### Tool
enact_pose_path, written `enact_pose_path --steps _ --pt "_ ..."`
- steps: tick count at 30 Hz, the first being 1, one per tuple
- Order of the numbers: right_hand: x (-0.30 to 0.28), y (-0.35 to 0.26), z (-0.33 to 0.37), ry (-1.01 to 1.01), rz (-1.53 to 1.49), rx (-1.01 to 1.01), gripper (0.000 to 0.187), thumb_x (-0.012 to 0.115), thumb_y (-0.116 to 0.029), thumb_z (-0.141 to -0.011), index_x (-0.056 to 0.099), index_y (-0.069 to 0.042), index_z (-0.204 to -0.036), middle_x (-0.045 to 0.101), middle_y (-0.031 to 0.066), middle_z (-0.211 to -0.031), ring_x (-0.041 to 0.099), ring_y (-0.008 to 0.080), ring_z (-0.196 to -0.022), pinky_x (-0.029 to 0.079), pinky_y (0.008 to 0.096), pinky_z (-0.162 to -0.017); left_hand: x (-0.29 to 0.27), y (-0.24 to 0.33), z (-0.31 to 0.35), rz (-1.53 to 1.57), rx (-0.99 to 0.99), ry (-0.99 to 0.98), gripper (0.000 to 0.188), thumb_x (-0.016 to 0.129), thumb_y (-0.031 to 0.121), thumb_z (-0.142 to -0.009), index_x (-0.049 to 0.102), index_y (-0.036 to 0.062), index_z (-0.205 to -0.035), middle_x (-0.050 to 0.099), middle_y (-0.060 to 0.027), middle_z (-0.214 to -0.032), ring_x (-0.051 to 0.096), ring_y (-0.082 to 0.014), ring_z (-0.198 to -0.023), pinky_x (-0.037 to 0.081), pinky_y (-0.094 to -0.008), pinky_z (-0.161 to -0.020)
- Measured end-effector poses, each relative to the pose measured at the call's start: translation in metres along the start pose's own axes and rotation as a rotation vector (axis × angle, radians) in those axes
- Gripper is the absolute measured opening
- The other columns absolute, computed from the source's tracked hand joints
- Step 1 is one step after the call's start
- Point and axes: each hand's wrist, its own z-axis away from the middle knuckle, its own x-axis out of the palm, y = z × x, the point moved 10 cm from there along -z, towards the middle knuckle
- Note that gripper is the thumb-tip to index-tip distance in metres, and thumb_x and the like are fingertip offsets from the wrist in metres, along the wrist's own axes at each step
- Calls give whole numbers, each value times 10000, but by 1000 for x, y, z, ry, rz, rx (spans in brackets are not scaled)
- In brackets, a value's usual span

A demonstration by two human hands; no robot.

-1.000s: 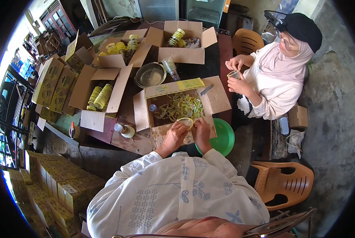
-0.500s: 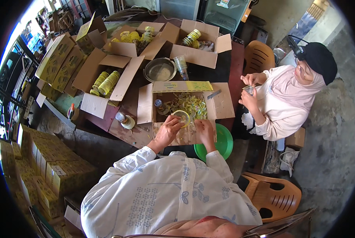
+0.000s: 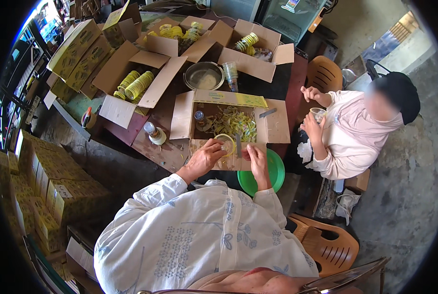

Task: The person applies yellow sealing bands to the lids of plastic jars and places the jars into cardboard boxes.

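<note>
My left hand is closed on a clear plastic cup with a yellow rim, held tilted above the near flap of an open carton. Just right of the cup, apart from it, is my right hand; its fingers are loosely bent and a little apart, and I see nothing in them. A grey strip lies on the flap between my hands. Inside the carton are yellow-green scraps and a small glass bottle. A green basin sits partly under my right hand.
A person on the right holds a clear cup. Farther back are a metal bowl, stacked clear cups and cartons of yellow-patterned cups. A bottle stands left, above stacked yellow boxes on the floor.
My right hand has drawn away from the cup, slightly to the right. My left hand keeps hold of the cup. The other person's hands have moved apart.
</note>
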Motion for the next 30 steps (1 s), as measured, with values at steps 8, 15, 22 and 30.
enact_pose_path --steps 8,15,22,30 --pt "35 14 17 -166 -22 -26 190 721 -150 -942 659 27 -913 652 34 -753 589 85 -702 482 261 -639 0 15 14 -56 58 -25 325 668 29 -705 711 30 -1027 641 -115 -1004 593 -309 -1148 548 -387 -903" --pt "5 21 18 -17 158 -131 198 673 -185 -974 668 7 -922 665 54 -751 599 107 -696 484 301 -647 -4 15 27 -47 27 -73 295 672 15 -729 698 30 -1022 643 -108 -1010 597 -302 -1137 553 -379 -896" --pt "49 -26 54 -73 570 -238 244 734 -209 -908 647 15 -867 668 166 -773 637 308 -674 494 390 -638 8 36 35 -92 161 -94 282 689 46 -741 675 22 -1022 633 -101 -1000 595 -293 -1126 539 -372 -923" --pt "42 3 55 -47 287 -44 185 711 -189 -927 698 -5 -918 719 158 -797 693 258 -691 509 396 -644 -14 4 44 227 -204 107 712 805 136 -800 436 87 -1407 439 -115 -1434 471 -335 -1329 442 -414 -1107"
